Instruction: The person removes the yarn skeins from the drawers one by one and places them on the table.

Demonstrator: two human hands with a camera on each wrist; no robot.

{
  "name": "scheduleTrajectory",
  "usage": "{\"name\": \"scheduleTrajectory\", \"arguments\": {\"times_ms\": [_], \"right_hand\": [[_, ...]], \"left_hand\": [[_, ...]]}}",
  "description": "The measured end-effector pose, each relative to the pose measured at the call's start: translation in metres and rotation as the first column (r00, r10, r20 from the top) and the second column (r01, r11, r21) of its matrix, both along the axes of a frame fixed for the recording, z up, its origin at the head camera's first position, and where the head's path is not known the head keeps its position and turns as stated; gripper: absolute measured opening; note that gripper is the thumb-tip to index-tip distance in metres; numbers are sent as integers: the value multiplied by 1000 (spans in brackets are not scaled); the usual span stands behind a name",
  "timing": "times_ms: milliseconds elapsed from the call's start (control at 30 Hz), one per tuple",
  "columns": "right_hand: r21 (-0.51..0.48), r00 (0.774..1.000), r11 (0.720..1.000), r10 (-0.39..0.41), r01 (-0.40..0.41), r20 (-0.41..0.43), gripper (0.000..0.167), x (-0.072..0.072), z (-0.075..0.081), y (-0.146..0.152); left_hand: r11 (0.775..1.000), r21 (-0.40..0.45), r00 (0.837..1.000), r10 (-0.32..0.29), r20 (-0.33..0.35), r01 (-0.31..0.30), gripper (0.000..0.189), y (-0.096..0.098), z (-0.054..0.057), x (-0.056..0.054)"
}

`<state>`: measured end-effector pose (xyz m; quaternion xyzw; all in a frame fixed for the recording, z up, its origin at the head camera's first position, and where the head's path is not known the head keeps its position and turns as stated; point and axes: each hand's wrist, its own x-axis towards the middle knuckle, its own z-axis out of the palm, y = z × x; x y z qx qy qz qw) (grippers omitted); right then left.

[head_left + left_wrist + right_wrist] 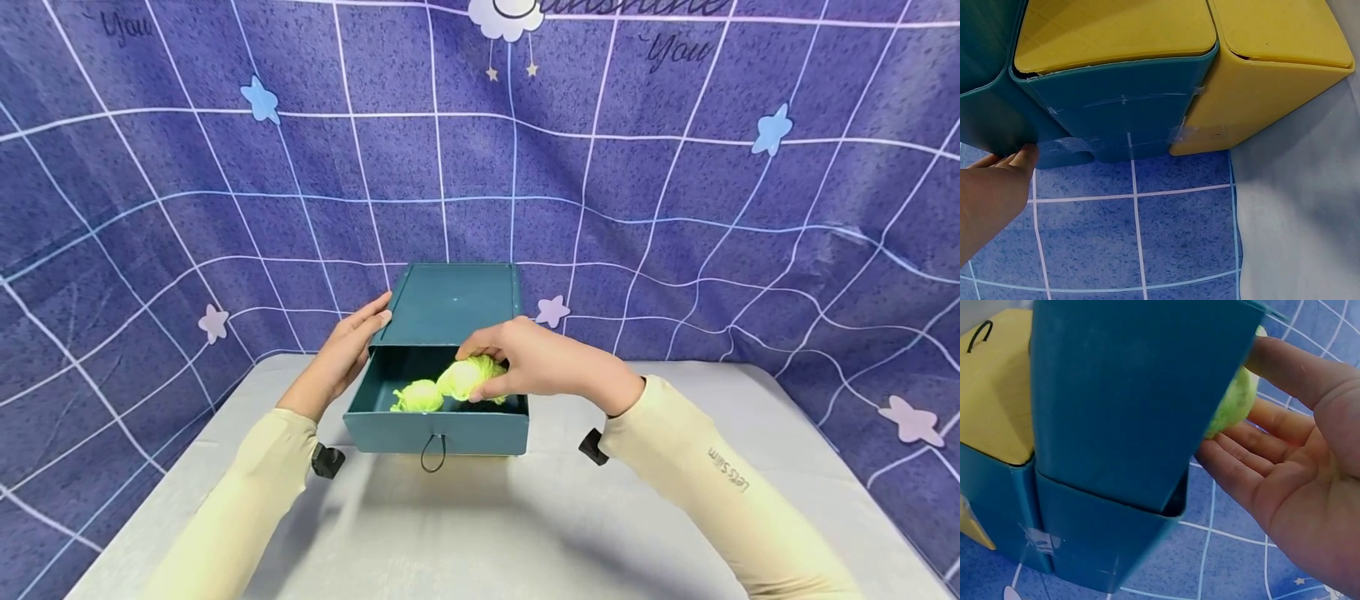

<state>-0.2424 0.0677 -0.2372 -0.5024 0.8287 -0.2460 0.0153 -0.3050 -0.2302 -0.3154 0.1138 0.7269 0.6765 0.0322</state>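
A teal drawer (480, 435) with a black loop pull stands pulled out of its teal case (455, 304). Inside it lies a neon yellow-green ball of yarn (418, 397). Just right of that ball, my right hand (536, 358) grips a second yarn ball (459, 379) between thumb and fingers, over the drawer's opening. In the right wrist view, the drawer wall partly hides this gripped ball (1235, 406). My left hand (337, 358) rests along the left side of the case, its fingers against the teal wall in the left wrist view.
Yellow drawers (1116, 31) sit in the same taped-together stack, below the teal one. A yellow case (1272, 100) stands beside a teal one. Underneath is a pale tabletop (465, 533). A purple-blue gridded cloth (480, 167) with stars hangs behind.
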Motion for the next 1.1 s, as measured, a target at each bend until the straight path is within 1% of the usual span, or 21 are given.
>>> {"name": "scheduleTrajectory", "arguments": {"times_ms": [167, 367, 533, 667, 767, 833, 900, 1000, 1100], "right_hand": [[-82, 1000, 997, -13, 15, 29, 36, 0, 5, 5], [-153, 997, 986, -53, 60, 48, 37, 1, 10, 14], [-241, 993, 964, -94, 110, 78, 36, 2, 13, 26], [-310, 984, 936, -133, 165, 121, 38, 1, 14, 38], [-352, 968, 907, -178, 231, 177, 37, -1, 14, 47], [-374, 952, 884, -209, 281, 222, 36, -3, 13, 54], [-385, 936, 862, -249, 331, 248, 35, -5, 11, 60], [-381, 906, 831, -312, 406, 287, 35, -8, 5, 70], [-362, 871, 801, -377, 477, 315, 38, -13, -6, 80]], "left_hand": [[1000, 12, 1000, 2, -1, -2, 64, 0, 0, 0], [1000, 23, 1000, 5, -2, -5, 64, 1, -1, -1], [1000, 19, 1000, 7, -3, -7, 65, 1, -1, 0], [1000, 4, 1000, 8, -6, -8, 65, 1, 0, 1], [1000, 5, 1000, 14, -6, -14, 64, 0, 1, 1], [1000, 4, 1000, 16, -6, -16, 64, -1, 2, 1], [1000, 10, 1000, 15, -9, -15, 64, -1, 2, 1], [1000, 5, 1000, 13, -5, -13, 63, -1, 1, 1], [1000, 0, 1000, 12, 1, -12, 63, 1, 0, 1]]}}
